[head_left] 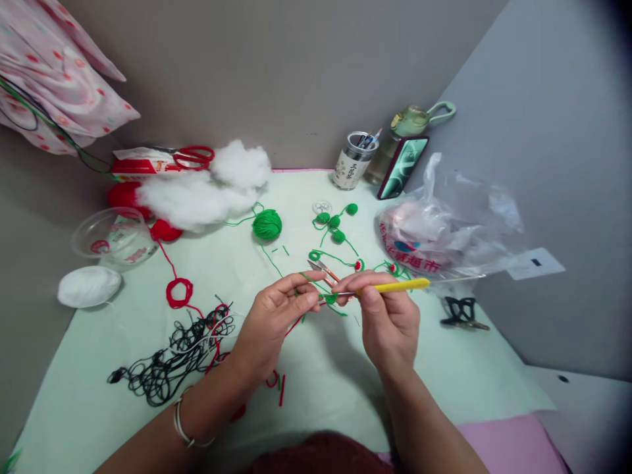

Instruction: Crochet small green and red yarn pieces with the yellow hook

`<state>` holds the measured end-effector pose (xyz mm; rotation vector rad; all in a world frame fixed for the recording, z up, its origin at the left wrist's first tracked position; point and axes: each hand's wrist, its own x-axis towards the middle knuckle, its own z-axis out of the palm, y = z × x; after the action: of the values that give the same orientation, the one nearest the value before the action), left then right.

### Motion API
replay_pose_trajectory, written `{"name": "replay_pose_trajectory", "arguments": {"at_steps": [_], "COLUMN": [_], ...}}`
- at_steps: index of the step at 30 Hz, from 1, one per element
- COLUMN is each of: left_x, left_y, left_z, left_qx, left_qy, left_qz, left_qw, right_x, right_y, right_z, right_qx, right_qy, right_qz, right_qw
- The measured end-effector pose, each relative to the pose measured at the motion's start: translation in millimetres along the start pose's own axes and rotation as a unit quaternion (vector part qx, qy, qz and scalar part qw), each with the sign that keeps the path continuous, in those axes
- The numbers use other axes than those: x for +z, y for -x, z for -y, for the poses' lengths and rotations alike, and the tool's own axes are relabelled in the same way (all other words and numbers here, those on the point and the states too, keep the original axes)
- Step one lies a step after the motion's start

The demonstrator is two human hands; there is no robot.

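My right hand (pixel 388 316) is closed around a crochet hook with a yellow handle (pixel 399 285), its metal tip pointing left. My left hand (pixel 276 316) pinches a small green crochet piece (pixel 330 299) between thumb and fingers, right at the hook's tip. Green yarn runs from the piece back to a green yarn ball (pixel 267 224). Small thread snips (pixel 322 268) lie just beyond my fingers. Several finished small green pieces (pixel 336 222) sit farther back.
A tangle of black cord (pixel 168 359) and red yarn (pixel 178 291) lies at left; white stuffing (pixel 197 191), red scissors (pixel 192 157), a plastic cup (pixel 112 237) behind. A plastic bag (pixel 444 230), phone (pixel 402 168), bottle (pixel 409 125), pen tin (pixel 353 161) stand right. A black clip (pixel 461 313) lies nearby.
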<state>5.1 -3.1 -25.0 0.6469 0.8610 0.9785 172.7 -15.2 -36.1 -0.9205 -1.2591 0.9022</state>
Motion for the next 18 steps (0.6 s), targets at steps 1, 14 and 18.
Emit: {"name": "replay_pose_trajectory", "arguments": {"at_steps": [1,14,18], "left_x": [-0.6,-4.3,-5.3], "left_y": [-0.2,-4.2,-3.0], "left_z": [0.8,4.1,4.6], "left_qx": [0.001,0.08,0.059], "left_qy": [0.0,-0.06,-0.04], "left_qz": [0.001,-0.032,-0.019], "left_qw": [1.0,0.994,0.997], "right_x": [0.2,0.7,0.8], "right_y": [-0.3,3.4,5.0], "right_z": [0.3,3.9,0.9], "right_qx": [-0.008,-0.24,-0.295], "right_qy": [0.012,0.259,0.34], "right_qz": [0.0,0.067,0.086], "right_qw": [1.0,0.933,0.889]}}
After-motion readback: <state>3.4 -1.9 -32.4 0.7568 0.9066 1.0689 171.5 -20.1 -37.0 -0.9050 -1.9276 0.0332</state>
